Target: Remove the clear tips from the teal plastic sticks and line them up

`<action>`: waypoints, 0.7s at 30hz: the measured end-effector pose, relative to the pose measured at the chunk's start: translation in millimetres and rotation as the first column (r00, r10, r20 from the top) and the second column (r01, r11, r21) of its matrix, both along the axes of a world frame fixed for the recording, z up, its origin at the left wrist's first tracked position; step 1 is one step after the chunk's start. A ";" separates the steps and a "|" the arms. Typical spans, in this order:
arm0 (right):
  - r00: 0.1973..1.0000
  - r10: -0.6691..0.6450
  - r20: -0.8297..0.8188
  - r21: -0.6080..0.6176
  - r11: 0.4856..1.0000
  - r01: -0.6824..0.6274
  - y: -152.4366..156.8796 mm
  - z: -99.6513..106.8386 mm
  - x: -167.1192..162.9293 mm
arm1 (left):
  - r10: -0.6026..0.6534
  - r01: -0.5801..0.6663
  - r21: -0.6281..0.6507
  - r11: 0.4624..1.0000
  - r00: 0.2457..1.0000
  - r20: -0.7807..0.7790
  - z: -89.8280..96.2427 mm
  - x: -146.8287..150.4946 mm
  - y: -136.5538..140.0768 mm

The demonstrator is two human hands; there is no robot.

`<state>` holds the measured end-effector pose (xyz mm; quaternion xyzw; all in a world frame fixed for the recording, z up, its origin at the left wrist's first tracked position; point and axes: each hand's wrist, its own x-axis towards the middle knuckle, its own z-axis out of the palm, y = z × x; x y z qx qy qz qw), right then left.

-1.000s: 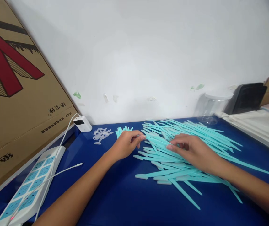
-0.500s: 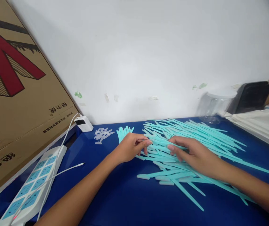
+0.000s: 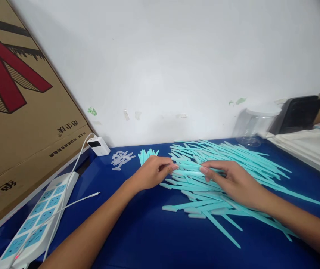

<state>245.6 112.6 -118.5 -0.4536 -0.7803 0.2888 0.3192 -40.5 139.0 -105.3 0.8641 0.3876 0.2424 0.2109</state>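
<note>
Between my two hands a turquoise eyebrow razor (image 3: 189, 173) is held roughly level above a loose pile of similar turquoise razors (image 3: 204, 203). My left hand (image 3: 158, 170) pinches its left, blade end between thumb and fingertips; whether a clear cover sits in that pinch is too small to tell. Thumb and fingers of my right hand (image 3: 227, 179) are closed on the razor's handle side. Behind my left hand lies a smaller bunch of turquoise razors (image 3: 148, 155), partly hidden by it. Left of that bunch are small translucent blade covers (image 3: 121, 158) in a heap.
A white power strip (image 3: 39, 220) with cables runs along the left, beside a large cardboard box (image 3: 36, 123). A small white device (image 3: 99, 146) stands near the wall. At the back right are a clear lidded jar (image 3: 256, 125), a black stand (image 3: 300, 114) and white stacked sheets (image 3: 302, 149).
The held razor has turned more level, its pale edge now showing between the hands. My left hand has shifted slightly left; both hands keep their pinch.
</note>
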 end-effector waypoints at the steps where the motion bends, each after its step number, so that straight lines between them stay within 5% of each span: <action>1: 0.999 -0.032 -0.004 0.016 0.999 0.033 3.3 0.6 3.5 | 0.038 -0.038 0.014 0.999 0.999 0.013 3.2 -6.4 3.7; 6: 0.983 -0.178 -0.031 0.067 0.981 0.180 18.4 2.1 17.9 | 0.368 -0.356 0.203 0.912 0.930 -0.025 19.7 -53.8 28.5; 10: 0.986 -0.168 -0.007 0.050 0.984 0.168 18.0 -3.3 14.5 | 0.682 -0.545 0.411 0.731 0.613 -0.399 20.7 -90.7 44.1; 13: 0.989 -0.146 0.015 0.054 0.988 0.145 17.0 -7.7 12.5 | 0.696 -0.625 0.366 0.690 0.433 -0.572 15.2 -110.7 50.1; 21: 0.988 -0.151 0.025 0.076 0.986 0.148 17.8 -5.3 13.2 | 0.691 -0.674 0.356 0.647 0.322 -0.647 14.0 -124.3 48.0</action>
